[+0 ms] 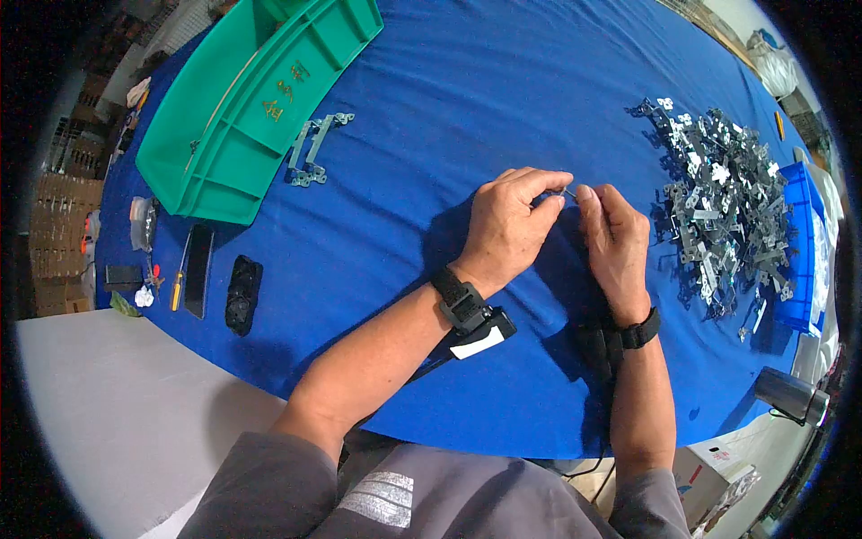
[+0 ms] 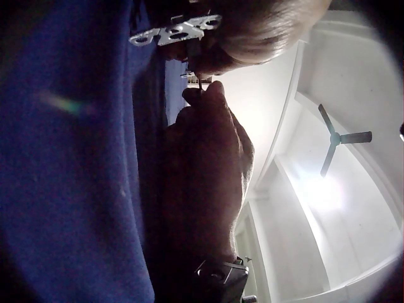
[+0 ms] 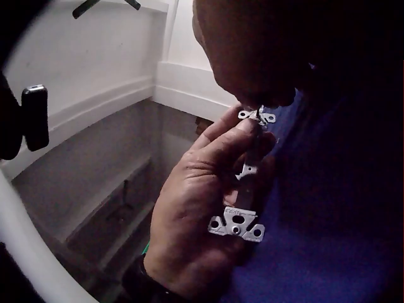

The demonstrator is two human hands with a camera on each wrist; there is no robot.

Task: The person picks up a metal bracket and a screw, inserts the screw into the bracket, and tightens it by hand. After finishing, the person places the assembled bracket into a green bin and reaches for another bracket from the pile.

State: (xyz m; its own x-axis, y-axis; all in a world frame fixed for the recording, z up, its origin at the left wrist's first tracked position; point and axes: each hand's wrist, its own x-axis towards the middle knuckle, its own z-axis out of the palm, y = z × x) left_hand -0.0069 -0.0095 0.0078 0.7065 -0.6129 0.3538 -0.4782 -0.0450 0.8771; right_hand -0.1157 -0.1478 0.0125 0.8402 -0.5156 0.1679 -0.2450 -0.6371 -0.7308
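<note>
My left hand [image 1: 510, 232] grips a silvery metal bracket [image 3: 237, 224], whose wide plate with holes lies against the palm in the right wrist view. Thumb and fingers hold the bracket's narrower far end. At that end, my right hand [image 1: 620, 247] pinches a small thin dark piece [image 2: 200, 82] between thumb and forefinger; what it is exactly cannot be told. Both hands' fingertips are close together above the blue cloth [image 1: 431, 117]. From the left wrist, the bracket [image 2: 177, 31] shows beneath my left hand [image 2: 265, 31], facing my right hand [image 2: 208, 170].
A heap of metal brackets [image 1: 727, 198] lies at the right beside a blue bin [image 1: 806, 260]. Two or so brackets [image 1: 312, 153] lie near a green bin [image 1: 229, 171] at the upper left. A phone [image 1: 198, 269], a black object [image 1: 243, 295] and a yellow-handled screwdriver [image 1: 177, 292] are at the left.
</note>
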